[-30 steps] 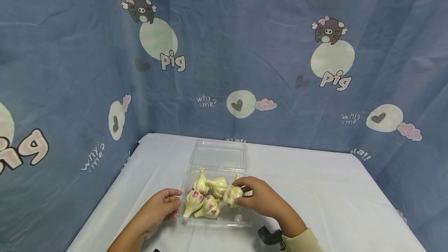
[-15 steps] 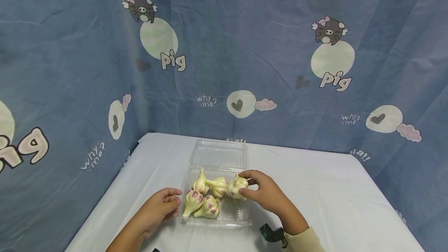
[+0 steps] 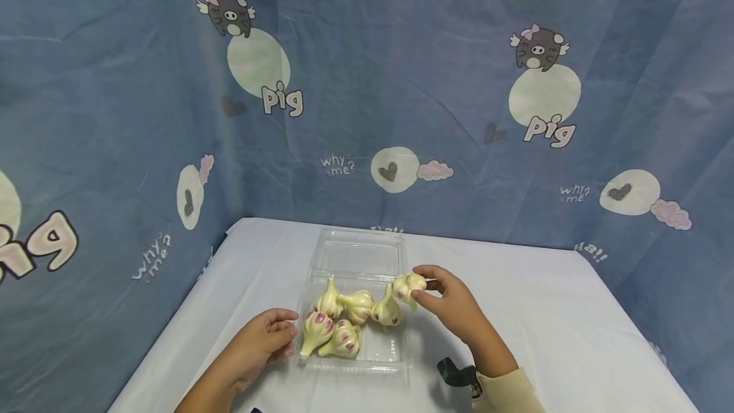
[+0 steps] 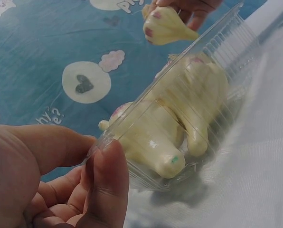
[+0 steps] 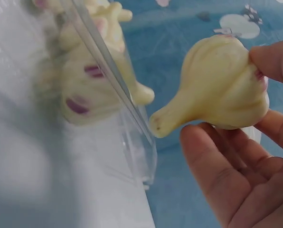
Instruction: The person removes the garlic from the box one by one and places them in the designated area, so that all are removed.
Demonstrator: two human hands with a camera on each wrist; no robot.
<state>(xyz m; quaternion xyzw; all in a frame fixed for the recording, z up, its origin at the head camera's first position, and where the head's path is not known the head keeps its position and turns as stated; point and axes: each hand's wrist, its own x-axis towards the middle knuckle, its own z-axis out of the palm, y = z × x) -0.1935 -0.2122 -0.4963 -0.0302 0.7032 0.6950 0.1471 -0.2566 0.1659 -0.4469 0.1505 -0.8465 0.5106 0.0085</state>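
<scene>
Held garlic bulb (image 3: 408, 287) shifts rightward and farther from the person, uncovering a neighbour

A second ago the bulb sat in front of that neighbour; now it is up at the right-hand edge of a clear plastic box (image 3: 381, 346). From where I stand I can't tell whether its neck touches the rim, though the right wrist view shows the tip just beside it. It is pale yellow with pinkish-purple patches, and the right hand (image 3: 450, 301) grips it between thumb and fingers, neck slanting down toward the box.

Five more bulbs lie inside. Uncovered on the right is one bulb with its neck pointing back (image 3: 387, 314); a middle bulb (image 3: 359, 306) is beside it, then a back left bulb (image 3: 329, 301). Nearer the person are a front left bulb (image 3: 317, 331) and a front middle bulb (image 3: 346, 338), side by side. Behind them the box's lid (image 3: 358, 255) is folded back flat.

Over on the other side, the left hand (image 3: 266, 340) pinches the box's left rim between thumb and finger, just as before.

Everything rests on a white tablecloth (image 3: 533, 317). A dark device (image 3: 455, 375) shows by the right wrist, next to a beige sleeve (image 3: 509, 394), and a blue pig-print curtain (image 3: 355, 69) hangs behind.
</scene>
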